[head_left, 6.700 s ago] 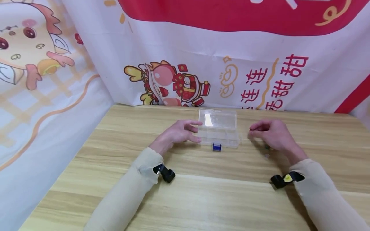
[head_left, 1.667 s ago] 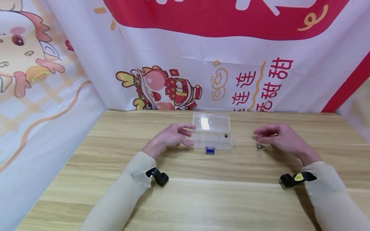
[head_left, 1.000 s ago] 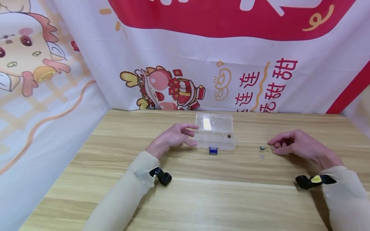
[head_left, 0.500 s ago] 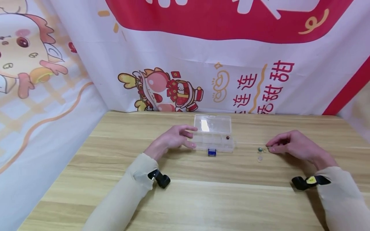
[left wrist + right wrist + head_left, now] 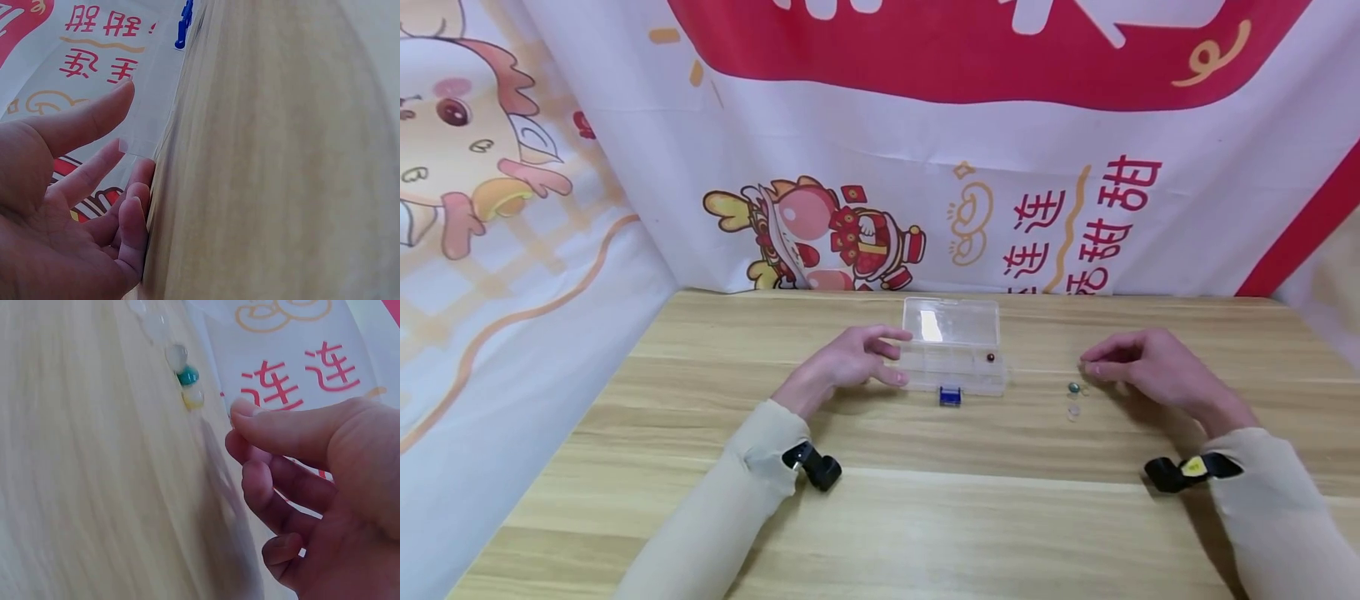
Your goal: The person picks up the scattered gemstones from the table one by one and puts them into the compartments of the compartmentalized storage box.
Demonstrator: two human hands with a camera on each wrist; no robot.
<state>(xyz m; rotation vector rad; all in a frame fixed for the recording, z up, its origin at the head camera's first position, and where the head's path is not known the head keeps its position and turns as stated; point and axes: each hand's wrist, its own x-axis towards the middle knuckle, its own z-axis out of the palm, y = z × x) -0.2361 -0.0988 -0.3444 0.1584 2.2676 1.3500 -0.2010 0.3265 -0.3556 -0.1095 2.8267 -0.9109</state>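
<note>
A clear plastic divided box [image 5: 951,382] lies with its lid [image 5: 962,323] up and a blue clasp [image 5: 950,396] at its front. One dark red bead [image 5: 990,357] sits in its right-hand part. My left hand [image 5: 857,360] rests at the box's left side, fingers loosely spread, thumb by the front corner. My right hand [image 5: 1150,371] is raised a little off the table, pinching a small bead, mostly hidden, between thumb and index finger. Below it lie a green bead [image 5: 188,375], a yellowish bead [image 5: 194,397] and several clear beads [image 5: 155,327].
The wooden table [image 5: 910,517] runs back to a printed cloth [image 5: 865,125] hanging behind the box. Another cloth [image 5: 535,333] hangs along the left side. The loose beads lie to the right of the box.
The right hand, which had put the red bead in the box, reached down to the loose beads, pinched one, and has lifted it up and leftward. The left hand has stayed by the box.
</note>
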